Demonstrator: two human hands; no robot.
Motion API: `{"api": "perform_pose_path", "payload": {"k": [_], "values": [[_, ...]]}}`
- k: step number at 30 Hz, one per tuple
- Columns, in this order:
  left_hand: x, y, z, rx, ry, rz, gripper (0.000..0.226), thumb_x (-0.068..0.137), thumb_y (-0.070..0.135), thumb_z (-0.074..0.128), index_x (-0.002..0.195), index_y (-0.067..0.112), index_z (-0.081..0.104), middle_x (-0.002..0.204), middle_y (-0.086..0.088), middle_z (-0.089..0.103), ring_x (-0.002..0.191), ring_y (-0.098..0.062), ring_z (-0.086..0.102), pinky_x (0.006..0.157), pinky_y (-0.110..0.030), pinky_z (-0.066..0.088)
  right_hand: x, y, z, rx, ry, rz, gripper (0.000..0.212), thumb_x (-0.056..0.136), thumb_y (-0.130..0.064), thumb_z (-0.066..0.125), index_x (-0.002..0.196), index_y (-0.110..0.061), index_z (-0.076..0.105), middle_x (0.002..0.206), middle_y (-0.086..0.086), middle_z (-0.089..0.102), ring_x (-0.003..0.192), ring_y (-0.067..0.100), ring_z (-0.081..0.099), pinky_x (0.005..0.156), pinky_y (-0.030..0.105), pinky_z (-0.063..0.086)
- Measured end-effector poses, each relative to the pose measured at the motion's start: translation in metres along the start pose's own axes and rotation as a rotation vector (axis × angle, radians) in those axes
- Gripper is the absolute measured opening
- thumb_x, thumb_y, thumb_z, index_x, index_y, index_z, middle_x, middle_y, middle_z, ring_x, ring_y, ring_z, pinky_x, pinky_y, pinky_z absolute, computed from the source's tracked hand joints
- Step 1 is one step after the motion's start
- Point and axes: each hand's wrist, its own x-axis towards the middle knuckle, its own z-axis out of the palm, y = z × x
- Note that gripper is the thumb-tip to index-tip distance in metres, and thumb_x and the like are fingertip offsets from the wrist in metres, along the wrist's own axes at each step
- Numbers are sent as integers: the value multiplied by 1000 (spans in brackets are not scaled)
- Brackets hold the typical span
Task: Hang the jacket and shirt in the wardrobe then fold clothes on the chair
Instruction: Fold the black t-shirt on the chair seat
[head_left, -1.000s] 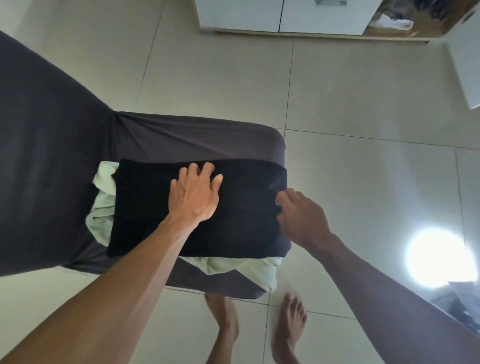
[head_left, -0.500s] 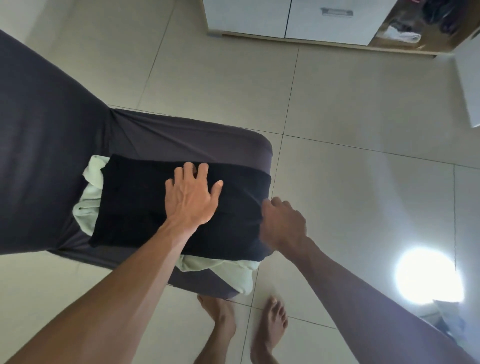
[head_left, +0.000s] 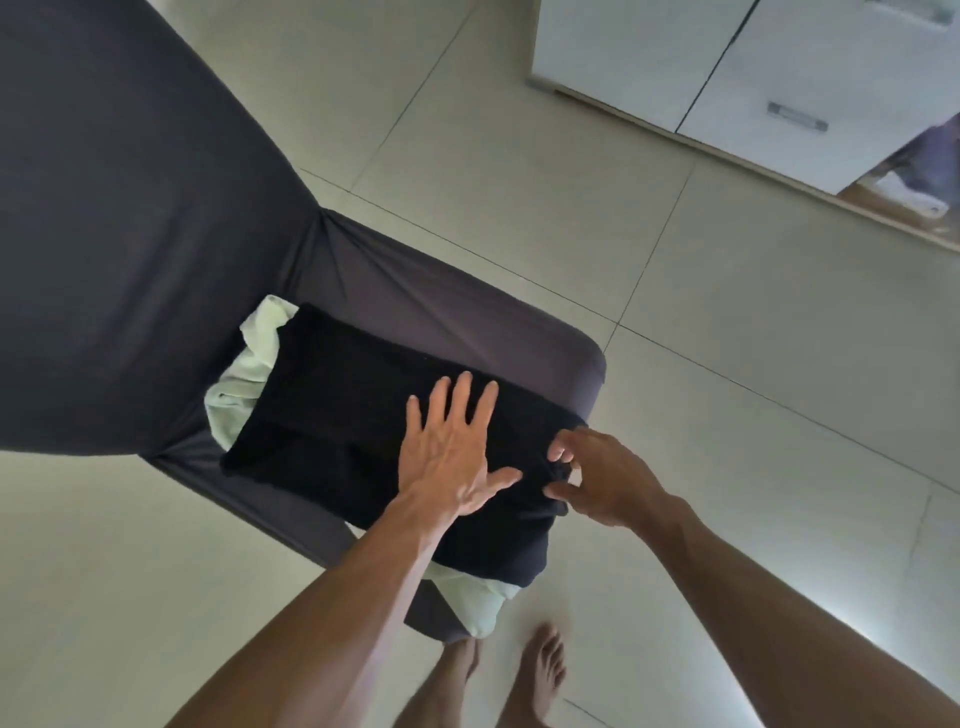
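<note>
A dark-covered chair stands on the pale tiled floor, with a white wardrobe along the floor's far right edge. On the chair's seat a folded black garment lies over a pale green garment, which shows at the seat's back-left corner and hangs over its front corner. The left hand presses flat on the black garment with fingers spread and straight, while the right hand pinches its edge by the seat's right front corner between thumb and curled fingers.
</note>
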Motion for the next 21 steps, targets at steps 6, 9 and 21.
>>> {"api": "perform_pose_path", "payload": {"k": [6, 9, 21], "values": [[-5, 5, -5, -50, 98, -76, 77, 95, 69, 32, 155, 22, 24, 162, -8, 26, 149, -29, 22, 120, -56, 18, 16, -9, -23, -30, 142, -1, 45, 92, -35, 67, 130, -25, 45, 135, -2, 52, 112, 19, 57, 78, 26, 46], [-20, 15, 1, -81, 288, -226, 60, 101, 57, 33, 144, 18, 46, 146, -10, 50, 136, -29, 44, 116, -55, 29, 27, -6, -27, -32, 102, 4, 40, 92, -33, 68, 123, -26, 45, 125, -3, 55, 101, 17, 59, 74, 28, 49], [-61, 138, 61, -751, 464, -1512, 49, 95, 53, 52, 117, 10, 51, 116, -13, 56, 112, -38, 50, 92, -52, 41, 72, 33, -52, 33, -38, -163, 17, 84, -36, 71, 81, -28, 57, 85, -6, 68, 82, 22, 65, 74, 39, 57]]}}
